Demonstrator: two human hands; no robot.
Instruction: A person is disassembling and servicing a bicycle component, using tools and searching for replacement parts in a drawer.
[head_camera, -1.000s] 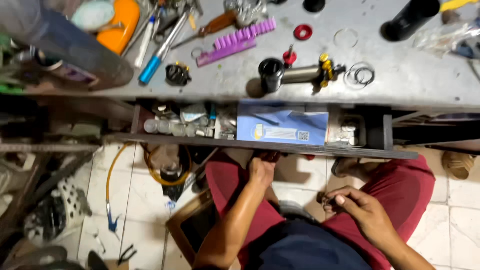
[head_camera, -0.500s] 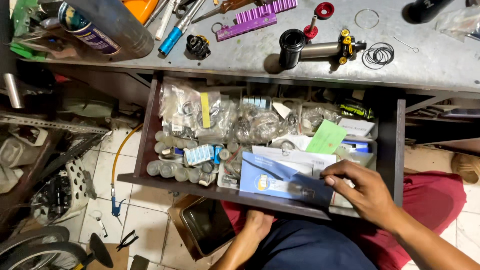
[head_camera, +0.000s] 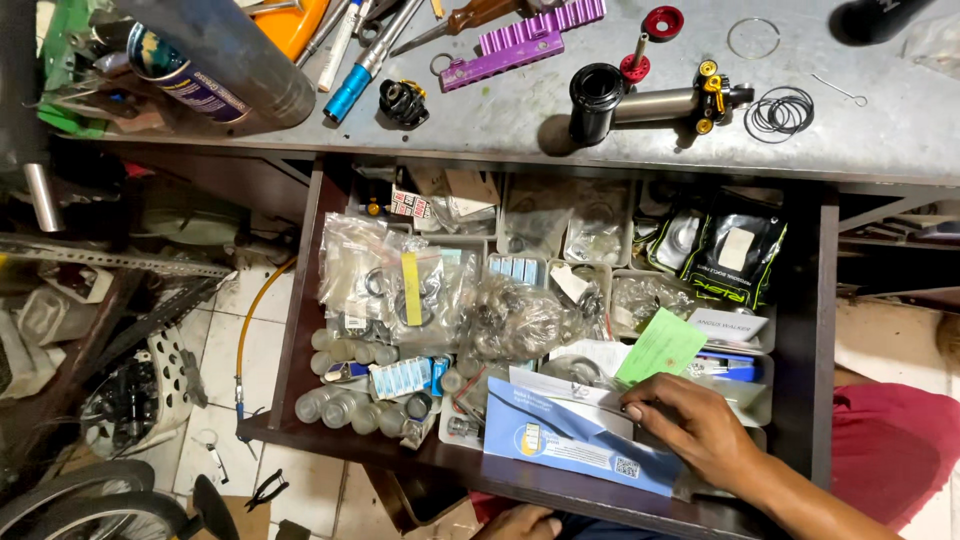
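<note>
At the bottom edge, the left hand (head_camera: 522, 522) shows only in part below the open drawer (head_camera: 300, 300); whether it grips anything cannot be told. Clear parts bags (head_camera: 400, 280) fill the drawer's left. Front centre lies a blue-and-white envelope (head_camera: 560, 440); the right hand (head_camera: 700, 425) rests flat on it, fingers extended, beside a green slip (head_camera: 660, 345).

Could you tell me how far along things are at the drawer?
Done: the drawer stands pulled fully out, its bags and vials exposed. In hand: the right hand rests on the blue envelope at the front, fingertips by the green slip; the left hand sits low at the drawer's front edge. Left: nothing is lifted out yet; the shock lies untouched on the bench.
</note>
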